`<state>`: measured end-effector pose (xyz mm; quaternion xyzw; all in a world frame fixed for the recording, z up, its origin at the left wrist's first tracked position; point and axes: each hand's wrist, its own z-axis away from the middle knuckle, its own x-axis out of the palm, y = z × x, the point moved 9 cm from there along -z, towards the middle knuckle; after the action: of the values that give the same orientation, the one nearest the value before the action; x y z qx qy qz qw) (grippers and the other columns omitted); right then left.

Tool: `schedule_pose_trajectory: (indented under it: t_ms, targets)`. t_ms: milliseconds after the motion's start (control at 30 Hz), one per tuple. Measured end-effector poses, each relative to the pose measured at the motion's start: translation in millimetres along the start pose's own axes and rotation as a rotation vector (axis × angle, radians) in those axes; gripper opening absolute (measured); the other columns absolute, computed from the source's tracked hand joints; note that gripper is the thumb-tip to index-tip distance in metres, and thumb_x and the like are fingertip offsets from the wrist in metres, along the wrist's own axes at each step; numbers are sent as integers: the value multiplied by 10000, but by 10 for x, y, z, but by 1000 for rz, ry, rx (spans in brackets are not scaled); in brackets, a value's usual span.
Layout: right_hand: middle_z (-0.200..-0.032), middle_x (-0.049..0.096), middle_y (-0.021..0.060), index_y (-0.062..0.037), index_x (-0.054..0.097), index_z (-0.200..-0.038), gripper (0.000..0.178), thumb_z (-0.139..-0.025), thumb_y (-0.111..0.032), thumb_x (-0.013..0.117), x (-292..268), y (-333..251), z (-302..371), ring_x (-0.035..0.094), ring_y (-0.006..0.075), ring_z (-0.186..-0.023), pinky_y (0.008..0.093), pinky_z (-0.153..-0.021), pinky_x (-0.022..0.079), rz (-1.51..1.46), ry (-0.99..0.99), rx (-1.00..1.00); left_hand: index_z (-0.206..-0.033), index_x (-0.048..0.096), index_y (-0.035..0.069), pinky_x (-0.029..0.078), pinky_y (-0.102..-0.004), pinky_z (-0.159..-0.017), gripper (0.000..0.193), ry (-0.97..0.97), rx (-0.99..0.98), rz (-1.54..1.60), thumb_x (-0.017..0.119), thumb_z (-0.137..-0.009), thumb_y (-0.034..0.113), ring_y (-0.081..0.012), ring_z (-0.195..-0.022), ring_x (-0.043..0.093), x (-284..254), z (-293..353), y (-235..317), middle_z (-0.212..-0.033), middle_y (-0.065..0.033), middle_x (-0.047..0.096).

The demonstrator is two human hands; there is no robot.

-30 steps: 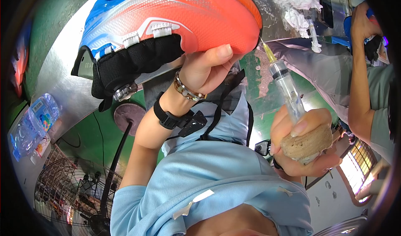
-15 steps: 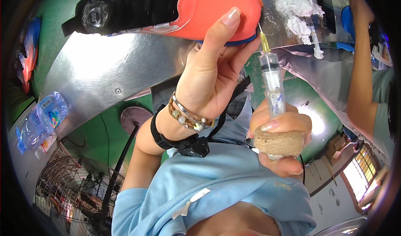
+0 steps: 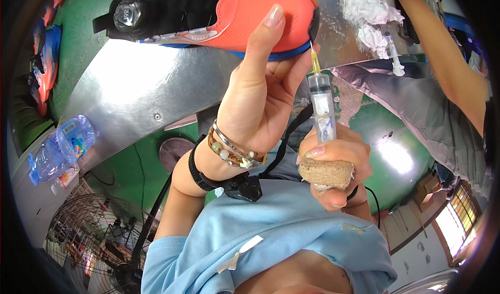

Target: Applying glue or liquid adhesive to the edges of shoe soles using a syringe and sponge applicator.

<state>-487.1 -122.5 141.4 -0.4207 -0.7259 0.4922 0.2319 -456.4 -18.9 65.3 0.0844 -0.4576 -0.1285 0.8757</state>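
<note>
My left hand (image 3: 252, 93) is closed around the toe half of an orange-red shoe (image 3: 237, 26) with a black lining and a blue sole edge. Its thumb presses on the upper and its fingers go underneath, partly hidden. A clear syringe (image 3: 323, 106) with a yellow-based needle (image 3: 315, 62) stands upright in my right hand (image 3: 344, 153), which is wrapped round its lower end. At the toe, the needle tip meets or nearly meets the seam between upper and sole. A rough brown pad (image 3: 325, 173) sits at the syringe's bottom, against my right fingers.
Beneath the shoe is a shiny metal table (image 3: 130, 85). Crumpled white tissue (image 3: 367, 13) and another syringe (image 3: 393, 49) lie at the far right, near a co-worker's arm (image 3: 442, 49). Plastic bottles (image 3: 62, 148) and a fan (image 3: 99, 236) are at the left.
The syringe and my right hand have moved left with the toe, the needle tip staying by its edge. The shoe has tilted slightly. The co-worker's arm has swung across toward the tissue.
</note>
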Motion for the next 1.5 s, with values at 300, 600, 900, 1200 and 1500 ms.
schedule_pose_trajectory:
  t_ms: [300, 600, 900, 1200, 1500]
  targets:
    - [-648, 556, 115, -10, 520, -930, 532, -756, -511, 558, -223, -78, -93, 524, 200, -521, 285, -431, 405, -35, 185, -72, -1015, 529, 18, 486, -240, -811, 310, -55, 48, 33, 626, -779, 194, -135, -894, 571, 78, -211, 238, -990, -57, 579]
    - [-690, 496, 84, 23, 468, -838, 398, -858, -367, 388, -1033, 312, -139, 475, 120, -492, 216, -431, 357, 331, 553, 77, -1126, 427, 43, 528, -259, -673, 544, 70, 630, -215, 636, -740, 364, -215, -760, 611, -1112, -930, 3324, -1024, -151, 555]
    - [-618, 511, 51, 1, 467, -857, 262, -880, -254, 414, -1322, 877, -4, 487, 94, -494, 186, -436, 338, 275, 684, 322, -1165, 371, -40, 521, -408, -737, 498, 1300, 1311, -76, 617, -735, 4, -328, -939, 554, -1973, 427, 4521, -1123, -185, 494]
    - [-626, 490, 40, -4, 466, -881, 260, -880, -260, 426, -1185, 907, -75, 484, 95, -512, 194, -445, 337, 143, 711, 266, -1110, 497, 51, 467, -327, -781, 399, 18, 583, -1935, 626, -737, 106, -257, -930, 578, -813, 475, 2798, -1073, -114, 565]
    - [-646, 511, 49, -26, 466, -891, 225, -891, -242, 405, -1039, 1051, 33, 461, 87, -529, 190, -458, 332, 145, 658, 246, -1067, 541, 89, 319, -390, -956, 387, 123, 1012, -2105, 634, -694, 51, -231, -1151, 431, -938, 1058, 1434, -1169, -85, 506]
